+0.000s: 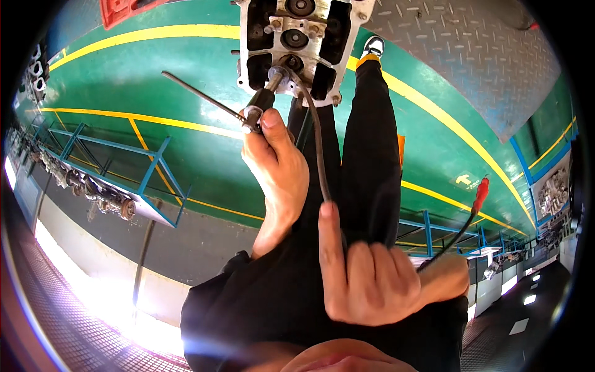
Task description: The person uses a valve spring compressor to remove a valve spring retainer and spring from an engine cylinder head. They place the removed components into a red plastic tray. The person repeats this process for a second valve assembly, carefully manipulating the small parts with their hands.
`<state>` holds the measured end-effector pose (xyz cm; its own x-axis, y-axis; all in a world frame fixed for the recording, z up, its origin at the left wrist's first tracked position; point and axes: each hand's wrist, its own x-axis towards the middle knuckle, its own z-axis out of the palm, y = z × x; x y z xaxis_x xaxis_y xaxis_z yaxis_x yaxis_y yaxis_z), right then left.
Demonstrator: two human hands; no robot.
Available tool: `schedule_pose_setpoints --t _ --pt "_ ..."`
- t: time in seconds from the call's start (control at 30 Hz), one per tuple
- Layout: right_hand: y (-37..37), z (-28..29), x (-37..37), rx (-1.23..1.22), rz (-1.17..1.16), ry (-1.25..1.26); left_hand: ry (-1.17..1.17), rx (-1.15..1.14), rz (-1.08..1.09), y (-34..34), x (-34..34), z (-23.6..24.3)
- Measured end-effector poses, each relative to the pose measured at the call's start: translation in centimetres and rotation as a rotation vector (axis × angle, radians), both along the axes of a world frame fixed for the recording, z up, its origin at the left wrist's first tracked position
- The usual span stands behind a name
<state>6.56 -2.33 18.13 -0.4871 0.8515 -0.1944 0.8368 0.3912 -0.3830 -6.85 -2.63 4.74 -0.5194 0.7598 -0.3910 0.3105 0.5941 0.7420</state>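
A metal cylinder head [322, 43] lies at the top centre. My left hand [276, 161] is closed on a black-and-silver tool [260, 102] with a thin crossbar [198, 96], its shaft reaching a round recess in the head. A dark curved rod [317, 142] runs from that spot down to the extended index fingertip of my right hand [365, 279]. My other right fingers are curled, and a flexible black tool with a red grip [480, 197] sticks out from that hand.
Blue racks [149, 173] with metal parts stand left, others [427, 232] at lower right. A diamond-plate surface [452, 62] is upper right, a red tray [118, 12] upper left. My legs [372, 149] are below the head, on a green floor [446, 105] with yellow lines.
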Motion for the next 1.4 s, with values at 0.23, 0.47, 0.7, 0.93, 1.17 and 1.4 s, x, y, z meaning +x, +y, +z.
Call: schedule_pose_setpoints --t 0.23,0.47,0.7,0.93,1.17,1.4 --pt "0.5 -0.5 2.4 -0.048 -0.016 0.085 -0.010 -0.036 -0.007 0.4 -0.3 0.0" --pt "-0.7 -2.1 4.4 -0.142 -0.049 0.225 0.038 -0.017 -0.032 0.0 0.2 -0.2" --pt "-0.3 -3.3 4.5 -0.136 -0.069 0.221 0.046 -0.082 -0.074 -0.5 2.3 0.4" --pt "0.4 -3.8 4.2 -0.102 -0.058 0.217 -0.031 -0.149 0.000 0.6 1.7 1.2" --pt "0.3 -3.2 3.1 -0.112 -0.158 0.171 -0.064 -0.126 0.009 1.0 1.5 1.0" --pt "0.7 -2.6 1.6 -0.110 -0.176 0.101 -0.116 -0.062 0.045 0.3 1.2 0.3"
